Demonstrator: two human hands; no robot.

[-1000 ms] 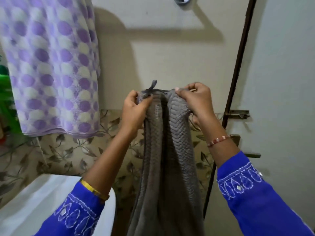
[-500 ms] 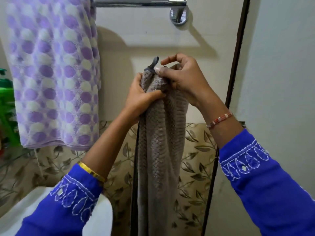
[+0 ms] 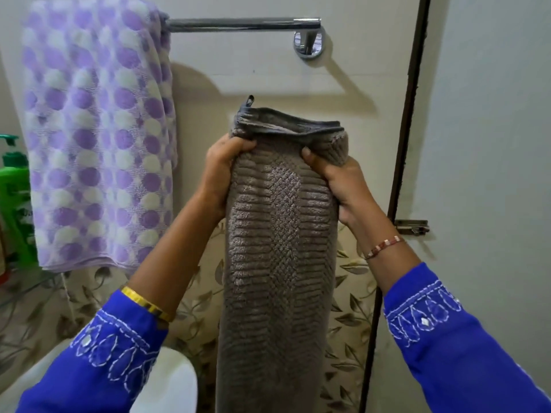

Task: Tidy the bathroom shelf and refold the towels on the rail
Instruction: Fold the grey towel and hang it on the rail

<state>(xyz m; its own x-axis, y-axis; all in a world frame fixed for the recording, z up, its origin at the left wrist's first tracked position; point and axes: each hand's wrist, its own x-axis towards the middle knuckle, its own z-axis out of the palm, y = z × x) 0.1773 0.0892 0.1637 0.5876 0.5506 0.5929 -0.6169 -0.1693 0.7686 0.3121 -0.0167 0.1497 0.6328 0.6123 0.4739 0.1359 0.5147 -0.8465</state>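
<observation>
My left hand (image 3: 222,171) grips the left side of the grey towel (image 3: 277,263) just under its top edge, fingers curled into the cloth. My right hand (image 3: 334,186) pinches the right side at the same height, thumb on the front face and the other fingers hidden behind. The towel hangs between them as a long folded strip, its top hem turned over in a loose roll, with a small hanging loop (image 3: 249,102) sticking up at the left corner. The lower end runs out of view at the bottom.

Above the towel's top edge is bare wall, then the chrome rail (image 3: 241,24); the right half of that rail, up to its wall bracket (image 3: 308,44), carries nothing. The left half is covered by a purple spotted towel (image 3: 95,138) hanging down flat, its right edge near my left forearm but apart from it. A green pump bottle (image 3: 13,201) stands at the far left. To my right, a dark door frame (image 3: 408,114) runs vertically, with a metal latch (image 3: 411,226) just beside my right wrist. A white basin (image 3: 176,383) edge lies below my left sleeve.
</observation>
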